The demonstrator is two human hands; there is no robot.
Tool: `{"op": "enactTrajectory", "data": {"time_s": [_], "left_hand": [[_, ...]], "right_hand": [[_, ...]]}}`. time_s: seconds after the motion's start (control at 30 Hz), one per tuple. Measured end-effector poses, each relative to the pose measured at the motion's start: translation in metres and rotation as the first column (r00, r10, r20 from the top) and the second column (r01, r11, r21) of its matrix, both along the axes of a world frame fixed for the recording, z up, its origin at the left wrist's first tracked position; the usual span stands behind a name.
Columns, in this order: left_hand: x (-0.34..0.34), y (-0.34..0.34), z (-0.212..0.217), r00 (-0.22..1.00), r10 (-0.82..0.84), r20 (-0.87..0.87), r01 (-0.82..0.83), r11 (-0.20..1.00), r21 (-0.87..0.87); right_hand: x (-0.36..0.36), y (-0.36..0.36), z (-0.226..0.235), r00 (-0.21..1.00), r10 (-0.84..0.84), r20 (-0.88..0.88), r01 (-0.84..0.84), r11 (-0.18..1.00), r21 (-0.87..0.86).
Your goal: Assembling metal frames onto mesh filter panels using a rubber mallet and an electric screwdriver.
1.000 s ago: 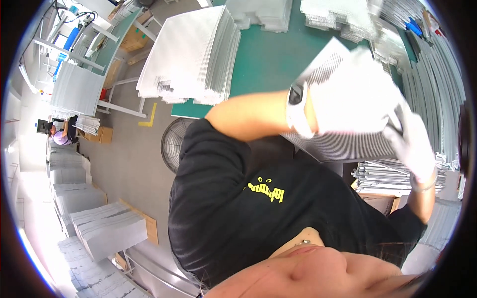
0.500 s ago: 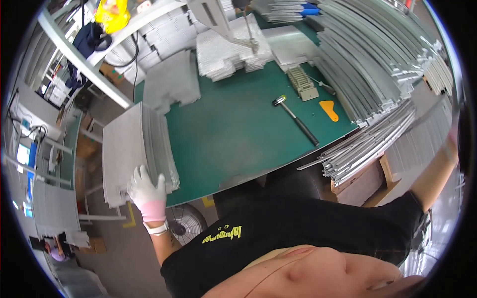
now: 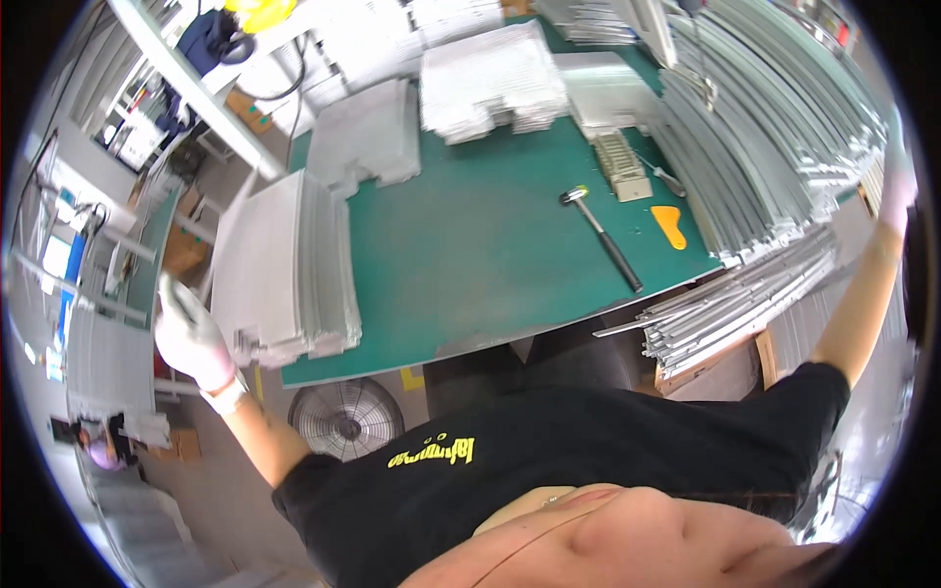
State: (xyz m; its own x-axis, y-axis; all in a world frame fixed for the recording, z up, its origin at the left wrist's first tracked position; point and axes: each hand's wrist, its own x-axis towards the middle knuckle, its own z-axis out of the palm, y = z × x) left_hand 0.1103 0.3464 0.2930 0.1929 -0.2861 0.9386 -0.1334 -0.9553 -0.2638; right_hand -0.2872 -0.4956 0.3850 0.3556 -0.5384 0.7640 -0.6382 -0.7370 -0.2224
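My left hand (image 3: 194, 338), in a white glove with a pink cuff, is raised beside the left edge of a tall stack of thin grey sheets (image 3: 270, 265). Its fingers are blurred but look stretched out, and I see nothing in them. At the far right rim my right hand (image 3: 896, 186), gloved too, reaches out past the long grey metal strips (image 3: 774, 147); its fingers are smeared and dim. On the green tabletop (image 3: 451, 245) lie a hammer (image 3: 606, 243) with a black handle, an orange scraper (image 3: 668, 226), a screwdriver (image 3: 668, 180) and a beige slotted block (image 3: 622, 169).
More notched grey sheets (image 3: 368, 132) and a white stack (image 3: 493, 83) stand along the table's back. Loose metal strips (image 3: 716, 314) jut out at the near right. A white post (image 3: 196, 88) rises at the left. Below the near edge stands a round floor fan (image 3: 346, 419).
My left hand has come off the sheet stack's front edge and moved left and up. My right arm has swung slightly upward at the rim. The whole view has shifted a little.
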Motion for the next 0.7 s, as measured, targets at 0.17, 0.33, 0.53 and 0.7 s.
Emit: {"op": "enactTrajectory", "data": {"time_s": [0.17,0.33,0.53,0.7], "left_hand": [[-0.047,-0.068,0.001,0.864,-0.352,0.361,0.475,0.809,-0.347],[-0.123,-0.167,-0.037,0.524,-0.297,-0.798,0.498,0.867,0.004],[-0.140,-0.247,-0.150,-0.200,-0.037,-0.979,0.850,0.491,-0.192],[-0.061,-0.223,-0.197,-0.089,-0.279,-0.956,0.631,0.727,-0.271]], "right_hand": [[0.053,0.238,-0.083,0.961,0.268,0.068,-0.275,0.949,0.150],[0.165,0.350,-0.191,0.597,0.801,0.039,-0.801,0.593,0.082],[0.275,0.408,-0.334,0.335,0.921,-0.198,-0.749,0.387,0.537],[0.291,0.451,-0.336,0.020,0.901,-0.433,-0.814,0.266,0.517]]}}
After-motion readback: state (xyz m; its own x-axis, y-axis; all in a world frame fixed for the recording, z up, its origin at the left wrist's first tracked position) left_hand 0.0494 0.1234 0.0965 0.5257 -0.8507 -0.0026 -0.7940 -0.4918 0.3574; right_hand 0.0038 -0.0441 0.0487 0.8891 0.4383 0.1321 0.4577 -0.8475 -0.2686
